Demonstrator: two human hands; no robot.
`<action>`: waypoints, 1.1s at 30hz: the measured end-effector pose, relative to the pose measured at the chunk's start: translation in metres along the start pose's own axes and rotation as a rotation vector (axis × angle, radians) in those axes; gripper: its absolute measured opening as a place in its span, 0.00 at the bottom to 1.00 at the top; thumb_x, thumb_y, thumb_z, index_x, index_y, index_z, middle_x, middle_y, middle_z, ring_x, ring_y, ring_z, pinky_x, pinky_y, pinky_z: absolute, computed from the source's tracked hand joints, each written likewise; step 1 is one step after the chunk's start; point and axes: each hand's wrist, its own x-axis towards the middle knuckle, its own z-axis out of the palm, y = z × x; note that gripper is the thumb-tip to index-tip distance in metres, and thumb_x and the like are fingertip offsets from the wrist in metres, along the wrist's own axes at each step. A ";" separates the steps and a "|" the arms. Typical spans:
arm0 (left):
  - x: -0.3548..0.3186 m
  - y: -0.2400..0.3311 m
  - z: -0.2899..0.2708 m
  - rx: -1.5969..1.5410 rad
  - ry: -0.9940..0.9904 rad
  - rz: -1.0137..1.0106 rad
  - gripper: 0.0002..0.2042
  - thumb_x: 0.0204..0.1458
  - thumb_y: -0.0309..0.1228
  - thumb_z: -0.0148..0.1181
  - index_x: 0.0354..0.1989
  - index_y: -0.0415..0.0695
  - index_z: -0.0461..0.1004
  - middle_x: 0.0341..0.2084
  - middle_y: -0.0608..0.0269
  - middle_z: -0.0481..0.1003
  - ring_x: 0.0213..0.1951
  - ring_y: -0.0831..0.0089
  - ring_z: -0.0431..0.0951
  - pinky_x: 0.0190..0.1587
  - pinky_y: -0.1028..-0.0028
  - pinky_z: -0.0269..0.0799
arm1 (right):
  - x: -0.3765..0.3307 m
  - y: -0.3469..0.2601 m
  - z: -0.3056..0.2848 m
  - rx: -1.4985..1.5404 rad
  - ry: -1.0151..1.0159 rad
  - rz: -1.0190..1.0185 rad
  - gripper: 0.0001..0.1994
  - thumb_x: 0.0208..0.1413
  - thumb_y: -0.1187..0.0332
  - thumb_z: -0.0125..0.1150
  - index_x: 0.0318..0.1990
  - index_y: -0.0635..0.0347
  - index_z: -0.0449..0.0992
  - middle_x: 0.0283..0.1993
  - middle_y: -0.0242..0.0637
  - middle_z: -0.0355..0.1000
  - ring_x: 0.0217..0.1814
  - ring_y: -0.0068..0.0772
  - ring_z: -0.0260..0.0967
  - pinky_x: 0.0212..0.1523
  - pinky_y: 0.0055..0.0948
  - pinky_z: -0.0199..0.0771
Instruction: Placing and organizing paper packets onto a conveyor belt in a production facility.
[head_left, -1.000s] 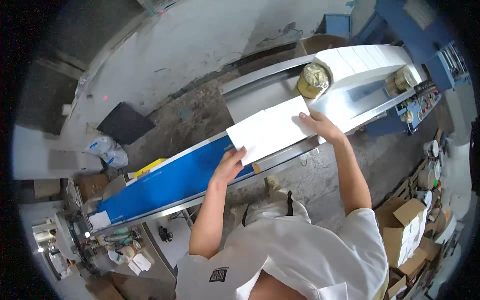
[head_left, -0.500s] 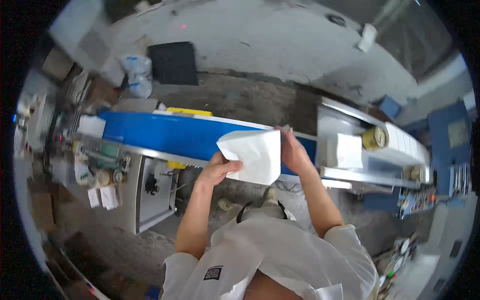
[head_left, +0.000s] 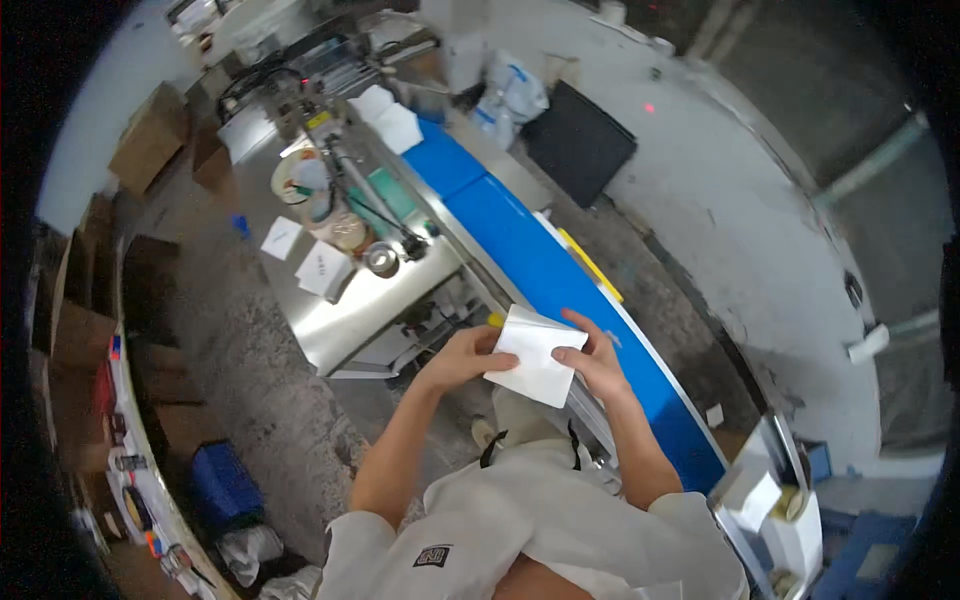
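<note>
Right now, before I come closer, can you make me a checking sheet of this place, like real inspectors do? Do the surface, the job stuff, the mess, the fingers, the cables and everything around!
Surface: blue belt, with a metal table to its left.
Job's things: one white paper piece, seemingly folded, held up.
Clutter: white stack and round metal part on the table.
Fingers: left fingers and right fingers both grip the paper.
Cables: something thin and dark runs over the table; too blurred to call a cable.
Surroundings: cardboard box, blue crate, plastic bags, dark panel.
</note>
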 end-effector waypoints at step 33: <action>0.001 -0.140 -0.246 1.180 0.714 -0.786 0.59 0.38 0.50 0.74 0.68 0.27 0.41 0.67 0.27 0.41 0.68 0.36 0.45 0.70 0.56 0.47 | 0.572 0.082 0.107 0.145 0.431 0.094 0.21 0.54 0.60 0.66 0.52 0.62 0.75 0.47 0.36 0.75 0.43 0.28 0.69 0.38 0.29 0.70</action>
